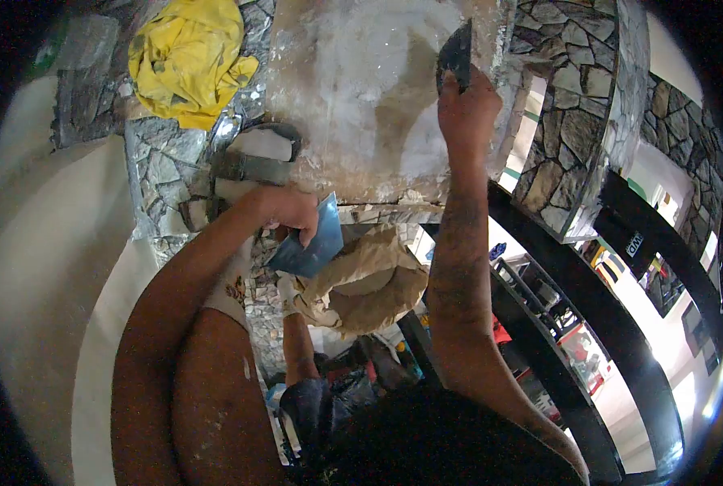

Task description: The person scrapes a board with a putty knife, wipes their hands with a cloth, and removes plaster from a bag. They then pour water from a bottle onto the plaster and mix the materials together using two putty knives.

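My right hand [468, 109] is closed around a dark, wide-bladed putty knife [457, 55], which stands against the upper right of a plaster-smeared panel [349, 97]. A whitish-grey coat covers much of this panel, with brown surface showing along its edges. Lower left, the fingers of my left hand [292, 212] grip a flat, blue-grey scraper blade [313, 241]. Its blade overlaps the rim of an open brown paper bag [353, 283], just below the panel's bottom edge. Shadow falls across the coat left of the putty knife.
A stained yellow cloth [185, 61] lies at upper left on stone cladding [163, 166]. More stone [560, 121] borders the right side. Black curved shelving [612, 300] runs down the right. Below the bag, a limb [299, 348] and dark clothing [304, 409] show.
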Demonstrator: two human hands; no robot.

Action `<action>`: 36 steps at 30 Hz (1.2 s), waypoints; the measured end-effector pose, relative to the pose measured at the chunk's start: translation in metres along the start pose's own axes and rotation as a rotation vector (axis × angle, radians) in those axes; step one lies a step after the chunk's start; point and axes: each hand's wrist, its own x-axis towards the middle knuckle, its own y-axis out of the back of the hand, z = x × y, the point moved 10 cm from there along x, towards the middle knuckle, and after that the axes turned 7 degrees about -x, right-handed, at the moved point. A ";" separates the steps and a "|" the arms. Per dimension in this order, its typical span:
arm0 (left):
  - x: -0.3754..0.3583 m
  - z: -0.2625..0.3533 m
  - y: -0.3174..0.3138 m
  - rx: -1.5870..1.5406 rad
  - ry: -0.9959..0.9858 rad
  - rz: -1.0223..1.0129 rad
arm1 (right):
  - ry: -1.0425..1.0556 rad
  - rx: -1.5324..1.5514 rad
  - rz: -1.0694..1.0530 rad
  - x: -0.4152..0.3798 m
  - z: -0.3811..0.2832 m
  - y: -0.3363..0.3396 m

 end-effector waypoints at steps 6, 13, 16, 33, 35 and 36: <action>0.018 -0.001 0.002 -0.196 -0.300 0.019 | -0.023 -0.070 -0.091 -0.015 -0.008 0.000; 0.007 0.010 0.006 0.007 -0.377 0.065 | 0.029 -0.066 0.051 -0.020 -0.006 0.040; 0.033 -0.020 0.001 -0.024 -0.303 0.046 | -0.033 -0.082 0.037 -0.010 0.005 0.048; 0.048 -0.039 -0.012 0.252 -0.144 -0.066 | 0.107 -0.198 -0.143 0.016 0.015 0.000; 0.046 -0.035 -0.013 0.215 -0.182 -0.094 | 0.140 -0.178 -0.149 0.013 0.010 -0.004; 0.044 -0.032 -0.013 0.199 -0.199 -0.100 | 0.133 -0.174 -0.149 0.011 0.007 -0.005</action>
